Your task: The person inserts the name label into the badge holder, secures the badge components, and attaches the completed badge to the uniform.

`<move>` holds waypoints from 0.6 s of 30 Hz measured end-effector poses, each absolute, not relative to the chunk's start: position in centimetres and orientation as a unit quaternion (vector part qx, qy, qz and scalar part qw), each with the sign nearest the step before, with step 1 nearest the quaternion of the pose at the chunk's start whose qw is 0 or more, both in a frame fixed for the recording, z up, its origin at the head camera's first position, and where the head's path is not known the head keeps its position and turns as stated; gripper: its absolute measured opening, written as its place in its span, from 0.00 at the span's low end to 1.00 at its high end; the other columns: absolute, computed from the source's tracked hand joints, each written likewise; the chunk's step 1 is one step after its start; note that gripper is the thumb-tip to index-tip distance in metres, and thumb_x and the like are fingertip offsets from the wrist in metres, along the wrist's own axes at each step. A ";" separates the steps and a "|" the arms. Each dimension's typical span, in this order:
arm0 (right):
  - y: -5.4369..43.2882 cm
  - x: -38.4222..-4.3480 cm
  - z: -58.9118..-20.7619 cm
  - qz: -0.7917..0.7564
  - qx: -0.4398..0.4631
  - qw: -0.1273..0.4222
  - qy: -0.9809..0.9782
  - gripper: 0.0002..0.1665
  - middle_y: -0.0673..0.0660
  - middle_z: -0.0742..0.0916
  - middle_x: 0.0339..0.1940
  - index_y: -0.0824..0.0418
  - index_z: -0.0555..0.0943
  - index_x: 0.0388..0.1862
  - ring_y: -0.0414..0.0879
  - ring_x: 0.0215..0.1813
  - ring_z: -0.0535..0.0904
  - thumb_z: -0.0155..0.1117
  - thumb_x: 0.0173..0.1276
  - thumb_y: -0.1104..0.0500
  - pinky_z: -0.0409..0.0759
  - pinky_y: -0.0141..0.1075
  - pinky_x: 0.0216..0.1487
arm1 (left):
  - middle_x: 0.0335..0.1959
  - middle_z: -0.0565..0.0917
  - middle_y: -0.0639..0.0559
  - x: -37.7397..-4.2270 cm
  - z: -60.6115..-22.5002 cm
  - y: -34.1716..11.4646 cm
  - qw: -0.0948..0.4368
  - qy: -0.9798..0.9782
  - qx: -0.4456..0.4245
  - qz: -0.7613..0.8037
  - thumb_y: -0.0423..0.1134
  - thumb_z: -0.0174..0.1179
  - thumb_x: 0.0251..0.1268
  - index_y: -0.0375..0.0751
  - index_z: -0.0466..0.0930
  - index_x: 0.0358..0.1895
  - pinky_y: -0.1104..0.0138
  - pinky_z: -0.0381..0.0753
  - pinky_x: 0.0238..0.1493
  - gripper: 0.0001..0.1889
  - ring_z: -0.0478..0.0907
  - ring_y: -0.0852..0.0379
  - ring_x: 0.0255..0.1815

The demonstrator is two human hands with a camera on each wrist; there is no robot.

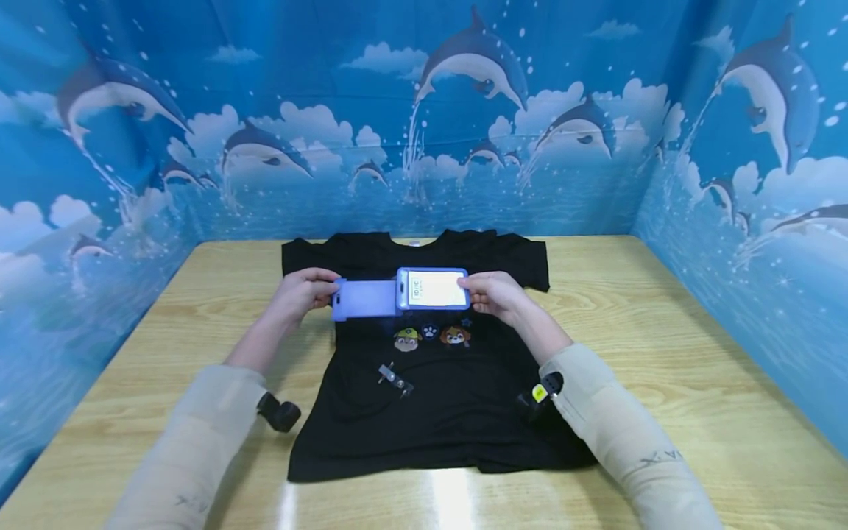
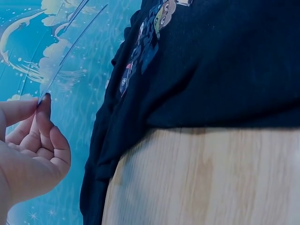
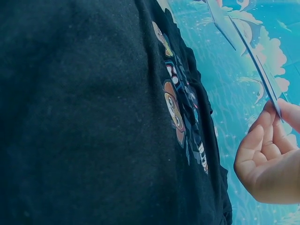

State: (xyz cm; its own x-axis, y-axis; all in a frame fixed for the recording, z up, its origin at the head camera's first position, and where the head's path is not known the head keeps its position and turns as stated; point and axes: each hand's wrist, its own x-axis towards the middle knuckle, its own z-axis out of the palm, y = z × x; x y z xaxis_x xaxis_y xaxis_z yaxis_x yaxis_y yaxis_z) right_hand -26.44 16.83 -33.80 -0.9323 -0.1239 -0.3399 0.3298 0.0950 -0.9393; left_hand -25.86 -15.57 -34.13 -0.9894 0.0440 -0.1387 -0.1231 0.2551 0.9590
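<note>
In the head view my left hand (image 1: 308, 294) pinches the outer end of a plain blue-violet badge holder part (image 1: 367, 299) between thumb and fingers. My right hand (image 1: 495, 294) pinches the far end of a blue-framed ID badge holder (image 1: 433, 288) showing a bright white card with dark print. The inner ends of both parts overlap in this view, above the chest of a black T-shirt (image 1: 437, 405). From the wrists, both parts show edge-on as thin plates. A small clear-strap badge clip (image 1: 395, 379) with metal fittings lies on the shirt.
The shirt lies spread on a light wooden table (image 1: 662, 353), its neck at the far side, with printed cartoon dogs (image 1: 456, 336) on its front. A blue dolphin-patterned curtain (image 1: 371, 110) encloses the back and sides.
</note>
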 end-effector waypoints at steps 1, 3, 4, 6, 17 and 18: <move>16.8 -26.4 -33.8 -0.669 0.071 0.170 0.720 0.17 0.51 0.79 0.22 0.69 0.77 0.47 0.40 0.23 0.71 0.60 0.66 0.57 0.72 0.29 0.28 | 0.46 0.73 0.44 -25.9 -34.1 -15.5 0.068 0.788 -0.024 0.611 0.33 0.54 0.65 0.28 0.71 0.53 0.61 0.72 0.46 0.16 0.70 0.56 0.36; 16.9 -26.5 -33.8 -0.670 0.072 0.169 0.719 0.16 0.51 0.79 0.22 0.69 0.77 0.47 0.40 0.23 0.72 0.60 0.66 0.57 0.72 0.29 0.28 | 0.47 0.73 0.44 -25.9 -34.1 -15.4 0.067 0.786 -0.021 0.614 0.33 0.54 0.65 0.27 0.71 0.53 0.63 0.73 0.44 0.16 0.71 0.57 0.36; 16.9 -26.5 -33.8 -0.671 0.071 0.170 0.718 0.16 0.51 0.79 0.22 0.68 0.77 0.46 0.40 0.23 0.72 0.60 0.66 0.57 0.72 0.29 0.27 | 0.47 0.73 0.44 -25.9 -34.0 -15.4 0.067 0.784 -0.020 0.617 0.32 0.54 0.65 0.28 0.71 0.53 0.64 0.73 0.44 0.16 0.71 0.58 0.36; 16.9 -26.5 -33.9 -0.674 0.069 0.170 0.716 0.15 0.51 0.79 0.21 0.68 0.77 0.45 0.40 0.23 0.72 0.60 0.66 0.58 0.72 0.29 0.27 | 0.45 0.73 0.45 -26.0 -34.0 -15.2 0.063 0.780 -0.018 0.623 0.32 0.54 0.64 0.27 0.71 0.53 0.63 0.74 0.43 0.16 0.72 0.58 0.35; 16.9 -26.7 -34.1 -0.678 0.077 0.172 0.710 0.11 0.51 0.80 0.20 0.67 0.77 0.41 0.39 0.23 0.72 0.61 0.65 0.59 0.72 0.29 0.27 | 0.40 0.73 0.47 -25.9 -33.0 -15.2 0.046 0.771 -0.017 0.635 0.32 0.54 0.64 0.27 0.71 0.54 0.64 0.73 0.39 0.17 0.70 0.60 0.30; 16.9 -26.7 -34.1 -0.678 0.077 0.171 0.711 0.12 0.51 0.80 0.20 0.67 0.77 0.42 0.39 0.23 0.73 0.61 0.65 0.59 0.72 0.29 0.27 | 0.41 0.73 0.47 -25.9 -32.9 -15.3 0.046 0.771 -0.015 0.634 0.32 0.54 0.64 0.26 0.70 0.55 0.64 0.73 0.40 0.17 0.70 0.60 0.30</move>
State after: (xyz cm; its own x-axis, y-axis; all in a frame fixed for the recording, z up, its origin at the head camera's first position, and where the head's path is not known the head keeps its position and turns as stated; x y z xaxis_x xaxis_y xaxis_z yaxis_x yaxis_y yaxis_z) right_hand -26.70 16.95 -34.10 -0.9295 -0.1234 -0.3475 0.3413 0.0689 -0.9374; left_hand -25.87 -15.34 -32.91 -0.9953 0.0349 -0.0905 -0.0821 0.1944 0.9775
